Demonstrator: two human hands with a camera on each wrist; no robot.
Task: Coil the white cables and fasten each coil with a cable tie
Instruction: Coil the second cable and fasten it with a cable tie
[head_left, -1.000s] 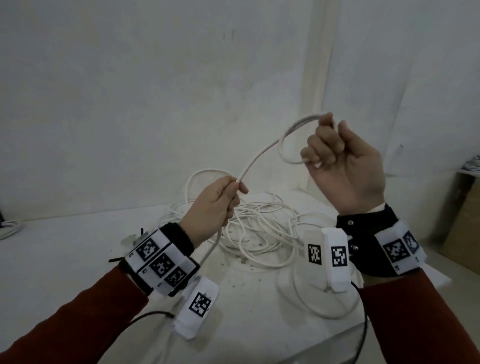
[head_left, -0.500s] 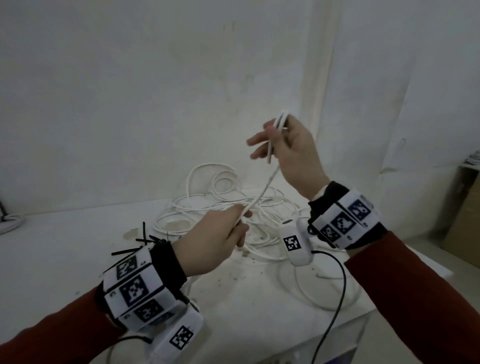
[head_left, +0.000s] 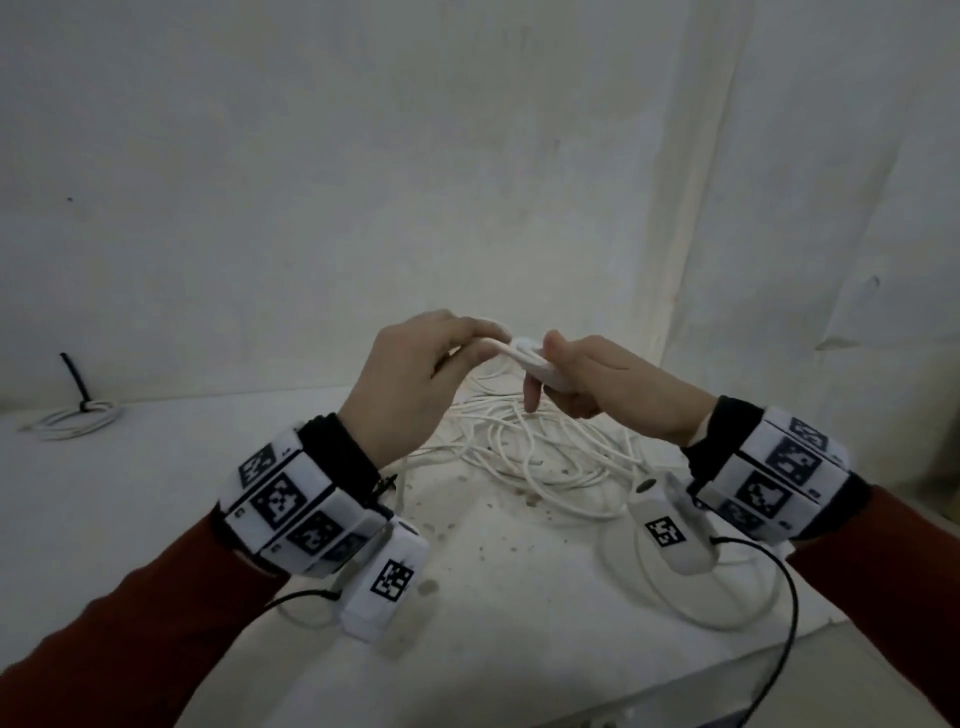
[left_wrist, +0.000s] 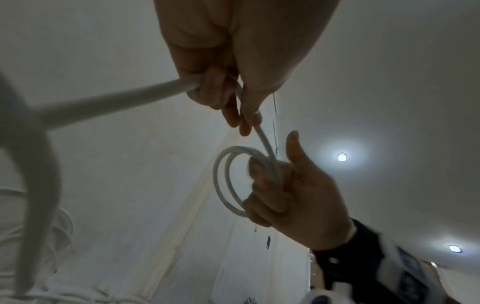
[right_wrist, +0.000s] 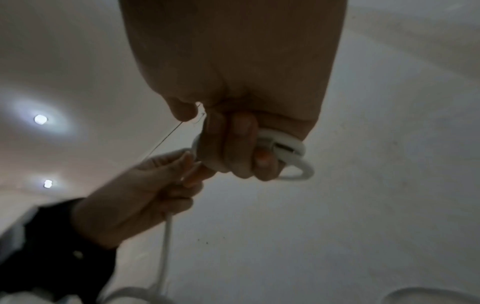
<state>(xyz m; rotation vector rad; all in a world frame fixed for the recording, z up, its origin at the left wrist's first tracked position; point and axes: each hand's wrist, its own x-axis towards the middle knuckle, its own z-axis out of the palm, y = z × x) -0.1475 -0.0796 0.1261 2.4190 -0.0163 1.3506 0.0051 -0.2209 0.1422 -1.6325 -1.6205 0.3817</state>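
A small coil (left_wrist: 233, 183) of white cable, two loops of it visible, is gripped in the right hand (head_left: 608, 387), whose fingers are curled round one side of the loops while the thumb stands up clear of them. The cable (left_wrist: 116, 100) leading out of that coil is pinched between the thumb and curled fingers of the left hand (head_left: 410, 379); it is seen running through the fist and out the far side, down toward the table. Both hands are held close together, almost touching, above the white table (head_left: 130, 499). Below and behind them a loose tangle of white cables (head_left: 540, 447) is spread on the table top, with one wide loop hanging near the front right edge. At the far left of the table a finished coil (head_left: 72, 421) is seen lying, bound by a black cable tie (head_left: 78, 379) whose tail sticks up. Black-and-white square marker patterns are carried on the wrist bands (head_left: 280, 501); no readable writing or brand can be made out anywhere
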